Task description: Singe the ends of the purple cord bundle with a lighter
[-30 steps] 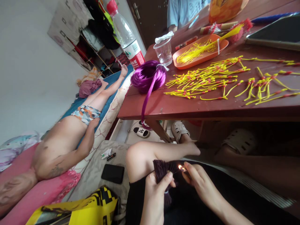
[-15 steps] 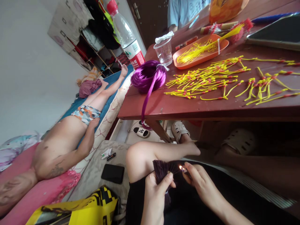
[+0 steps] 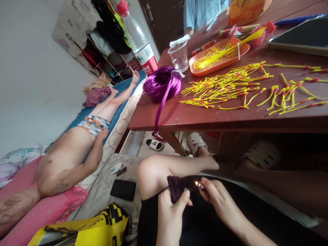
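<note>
Over my lap, my left hand [image 3: 172, 205] is closed round a bundle of dark purple cords [image 3: 176, 187], whose cut ends fan out above the fingers. My right hand [image 3: 215, 193] grips a lighter [image 3: 201, 186], mostly hidden by the fingers, with a small flame [image 3: 196, 183] burning at its tip. The flame is just right of the fanned cord ends; whether it touches any strand I cannot tell. On the table edge above sits a coil of bright purple cord [image 3: 162, 83], one tail hanging down.
Knotted yellow cords with red bits [image 3: 228, 85] spread over the red table [image 3: 153, 116]. An orange tray [image 3: 197, 72] holds loose yellow cords. Near it stand a plastic cup [image 3: 178, 56] and a bottle [image 3: 139, 41]. A person lies on the bed at left; another sits across the table.
My left hand has shifted very slightly, its thumb moving a little right along the cord bundle. The lighter stays lit in nearly the same place.
</note>
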Available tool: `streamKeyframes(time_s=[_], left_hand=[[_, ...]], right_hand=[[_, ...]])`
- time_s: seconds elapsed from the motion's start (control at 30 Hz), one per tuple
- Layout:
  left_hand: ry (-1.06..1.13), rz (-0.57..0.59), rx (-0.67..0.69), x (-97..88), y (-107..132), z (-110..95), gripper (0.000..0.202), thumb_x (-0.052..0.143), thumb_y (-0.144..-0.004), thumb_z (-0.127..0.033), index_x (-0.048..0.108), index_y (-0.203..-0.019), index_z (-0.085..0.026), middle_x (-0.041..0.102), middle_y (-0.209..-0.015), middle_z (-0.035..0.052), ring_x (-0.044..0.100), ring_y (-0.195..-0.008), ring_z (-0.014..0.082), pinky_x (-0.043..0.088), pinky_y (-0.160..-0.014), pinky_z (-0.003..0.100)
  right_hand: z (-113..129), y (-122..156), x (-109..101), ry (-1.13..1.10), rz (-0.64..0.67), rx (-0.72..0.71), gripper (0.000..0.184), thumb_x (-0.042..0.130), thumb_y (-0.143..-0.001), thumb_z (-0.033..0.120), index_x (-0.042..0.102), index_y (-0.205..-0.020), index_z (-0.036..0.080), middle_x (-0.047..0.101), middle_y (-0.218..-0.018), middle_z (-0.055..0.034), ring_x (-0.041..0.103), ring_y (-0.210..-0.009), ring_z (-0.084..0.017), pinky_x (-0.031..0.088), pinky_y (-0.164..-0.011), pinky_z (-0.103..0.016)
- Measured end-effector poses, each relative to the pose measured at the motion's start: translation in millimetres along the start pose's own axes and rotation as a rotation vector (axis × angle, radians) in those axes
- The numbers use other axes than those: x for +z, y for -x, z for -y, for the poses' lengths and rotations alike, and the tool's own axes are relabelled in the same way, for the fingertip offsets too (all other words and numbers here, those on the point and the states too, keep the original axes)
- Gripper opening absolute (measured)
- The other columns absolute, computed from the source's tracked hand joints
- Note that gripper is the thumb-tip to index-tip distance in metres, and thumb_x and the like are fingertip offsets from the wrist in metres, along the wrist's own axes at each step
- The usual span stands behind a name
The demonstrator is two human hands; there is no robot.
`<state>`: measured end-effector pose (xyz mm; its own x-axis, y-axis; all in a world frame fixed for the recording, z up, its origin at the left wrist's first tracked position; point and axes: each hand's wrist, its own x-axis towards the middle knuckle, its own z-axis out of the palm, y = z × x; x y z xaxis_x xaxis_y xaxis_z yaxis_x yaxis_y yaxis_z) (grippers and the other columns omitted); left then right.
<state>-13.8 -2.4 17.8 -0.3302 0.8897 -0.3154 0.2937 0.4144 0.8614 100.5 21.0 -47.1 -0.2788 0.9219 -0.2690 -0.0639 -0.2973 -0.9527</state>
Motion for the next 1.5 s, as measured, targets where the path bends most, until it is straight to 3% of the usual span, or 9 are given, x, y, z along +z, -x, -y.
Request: streamKeyframes(time_s=[0.17,0.57,0.9,1.07,1.13,1.3,1.5], left_hand=[[-0.108,-0.007,0.067,-0.4,-2,4,0.025,0.06,-0.066,-0.03,0.055,-0.046,-0.016,0.058,-0.046,0.0007,0.052,-0.049,0.0167,0.04,-0.054,0.025],[-0.219,-0.003,0.072,0.5,-2,1,0.02,0.058,-0.068,-0.029,0.06,-0.053,-0.016,0.062,-0.047,0.0024,0.056,-0.049,0.0184,0.042,-0.051,0.025],[-0.214,-0.09,0.134,5.1,0,4,0.02,0.06,-0.065,-0.028,0.058,-0.048,-0.017,0.061,-0.044,0.0016,0.054,-0.043,0.0173,0.039,-0.046,0.024],[-0.066,-0.066,0.047,2.1,-2,3,0.026,0.062,-0.064,-0.03,0.055,-0.043,-0.017,0.058,-0.044,0.0001,0.052,-0.048,0.016,0.039,-0.053,0.024],[0.053,-0.03,-0.018,0.0,-2,4,0.025,0.062,-0.065,-0.03,0.055,-0.046,-0.016,0.056,-0.048,-0.0006,0.051,-0.052,0.0149,0.037,-0.055,0.023],[0.298,0.061,-0.129,-0.8,0,6,0.02,0.062,-0.068,-0.027,0.055,-0.053,-0.015,0.055,-0.054,-0.001,0.049,-0.058,0.0128,0.037,-0.058,0.021],[0.297,0.055,-0.113,5.5,0,3,0.019,0.063,-0.065,-0.025,0.057,-0.051,-0.013,0.053,-0.05,-0.0006,0.046,-0.052,0.0121,0.035,-0.054,0.022]], right_hand=[[-1,1,0,0.005,-0.004,-0.003,0.044,0.027,-0.084,0.046,0.025,-0.047,0.021,0.025,-0.046,0.0061,0.022,-0.044,-0.01,0.02,-0.045,-0.025],[0,0,0,0.013,-0.01,-0.004,0.044,0.027,-0.083,0.046,0.024,-0.047,0.021,0.024,-0.046,0.0062,0.021,-0.044,-0.01,0.02,-0.044,-0.025],[-2,1,1,-0.021,-0.037,0.008,0.046,0.03,-0.081,0.049,0.027,-0.045,0.021,0.026,-0.044,0.006,0.024,-0.044,-0.01,0.022,-0.045,-0.025],[0,0,-3,-0.189,-0.141,0.022,0.047,0.029,-0.08,0.053,0.037,-0.047,0.02,0.03,-0.046,0.0054,0.029,-0.044,-0.011,0.025,-0.043,-0.023],[2,0,-3,-0.215,-0.098,-0.019,0.048,0.029,-0.08,0.052,0.046,-0.052,0.018,0.032,-0.044,0.0056,0.03,-0.043,-0.011,0.027,-0.043,-0.023],[8,-1,2,-0.27,0.006,-0.042,0.028,0.066,-0.061,0.04,0.063,-0.074,0.014,0.056,-0.055,0.0012,0.051,-0.054,-0.015,0.041,-0.053,-0.024],[11,1,5,-0.36,0.052,0.008,0.026,0.067,-0.061,0.038,0.063,-0.074,0.015,0.058,-0.048,0.0007,0.056,-0.052,-0.017,0.045,-0.054,-0.027]])
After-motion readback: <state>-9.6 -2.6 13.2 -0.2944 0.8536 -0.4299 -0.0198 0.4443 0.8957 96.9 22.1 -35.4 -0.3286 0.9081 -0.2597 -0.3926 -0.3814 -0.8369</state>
